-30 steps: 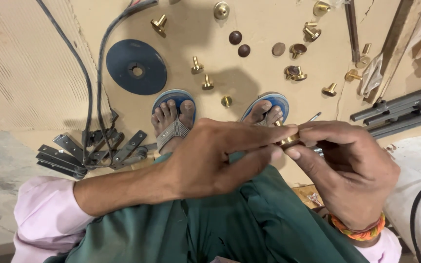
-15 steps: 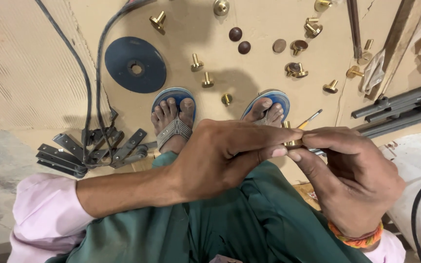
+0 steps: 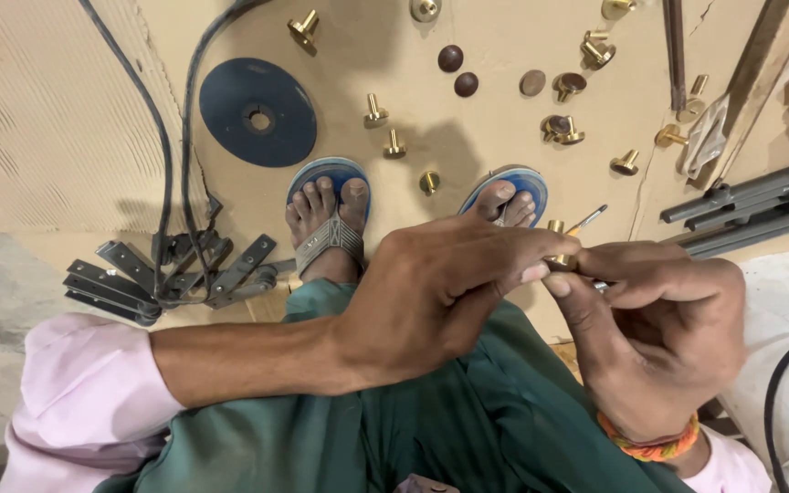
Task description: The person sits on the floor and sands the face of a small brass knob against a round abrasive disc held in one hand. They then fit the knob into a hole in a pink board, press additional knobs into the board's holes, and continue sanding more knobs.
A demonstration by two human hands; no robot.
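Note:
My left hand (image 3: pixel 440 292) pinches a small brass fitting (image 3: pixel 556 258) between thumb and fingertips, over my lap in green trousers. My right hand (image 3: pixel 659 338), with an orange band at the wrist, grips a thin tool (image 3: pixel 588 219) whose tip sticks up past the fitting. The two hands meet at the fitting, which the fingers mostly hide. Below them my feet rest in blue sandals (image 3: pixel 335 173) on a tan board.
Several brass fittings (image 3: pixel 374 111) and dark round caps (image 3: pixel 450 58) lie scattered on the board. A dark blue disc (image 3: pixel 257 112) lies at the left, with black cables (image 3: pixel 175 183) and grey metal brackets (image 3: pixel 175 274). Grey rails (image 3: pixel 760 196) lie at the right.
Both hands stay joined at the fitting and have shifted slightly lower in view; the tool tip still points up to the right.

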